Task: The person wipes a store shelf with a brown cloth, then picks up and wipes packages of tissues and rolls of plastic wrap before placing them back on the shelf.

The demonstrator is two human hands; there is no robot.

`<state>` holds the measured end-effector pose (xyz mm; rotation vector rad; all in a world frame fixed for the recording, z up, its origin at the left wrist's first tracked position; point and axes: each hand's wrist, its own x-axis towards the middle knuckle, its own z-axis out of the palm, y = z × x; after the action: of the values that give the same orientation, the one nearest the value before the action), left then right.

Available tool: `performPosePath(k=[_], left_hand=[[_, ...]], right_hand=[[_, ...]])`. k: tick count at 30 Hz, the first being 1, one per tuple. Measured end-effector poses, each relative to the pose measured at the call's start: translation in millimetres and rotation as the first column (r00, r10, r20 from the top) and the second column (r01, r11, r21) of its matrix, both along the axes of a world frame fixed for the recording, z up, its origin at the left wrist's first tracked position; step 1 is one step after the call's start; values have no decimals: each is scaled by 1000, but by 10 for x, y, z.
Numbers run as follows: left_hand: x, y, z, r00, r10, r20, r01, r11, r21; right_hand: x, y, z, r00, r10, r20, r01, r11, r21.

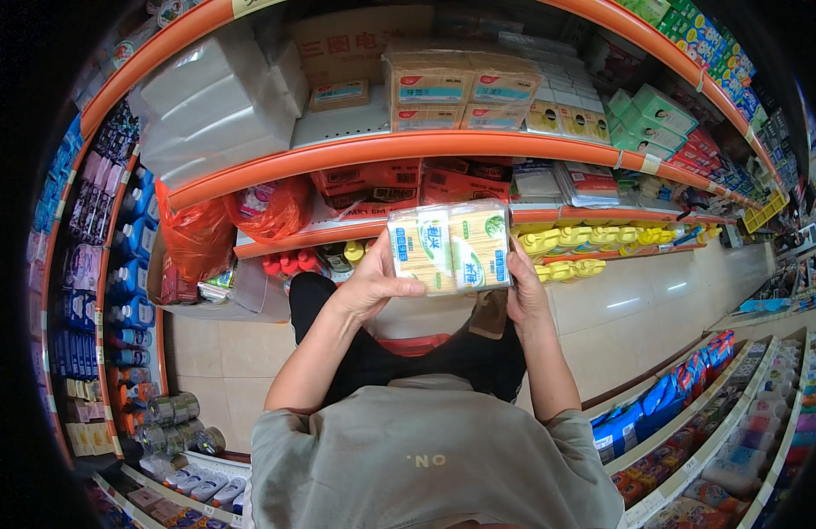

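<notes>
Between my two hands is a clear-wrapped pack of thin wooden sticks, probably toothpicks (449, 248), with blue and green printing. My left hand (376, 278) grips its left end, the thumb lying across the lower front corner. My right hand (527, 281) holds the right edge, its fingers partly hidden behind the pack. The pack is held above my lap, in front of the orange-edged shelves. A brown cloth (489, 315) hangs just below the pack beside my right hand; I cannot tell whether that hand holds it.
An orange-edged shelf (461, 142) carries boxed packs (431, 86) and large clear-wrapped white packs (216, 99). Red plastic bags (199, 228) stand over a carton at left. Yellow bottles (566, 241) line the low shelf at right. More stocked shelves flank me on both sides.
</notes>
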<state>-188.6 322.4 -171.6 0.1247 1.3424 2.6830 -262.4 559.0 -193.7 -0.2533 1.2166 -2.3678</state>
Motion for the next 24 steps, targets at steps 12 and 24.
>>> performPosePath(k=[12, 24], left_hand=[[37, 79, -46, 992, 92, 85, -102, 986, 131], [41, 106, -63, 981, 191, 39, -194, 976, 99]], right_hand=[[-35, -77, 54, 994, -108, -25, 108, 994, -9], [393, -63, 653, 120, 207, -971, 823, 526, 214]])
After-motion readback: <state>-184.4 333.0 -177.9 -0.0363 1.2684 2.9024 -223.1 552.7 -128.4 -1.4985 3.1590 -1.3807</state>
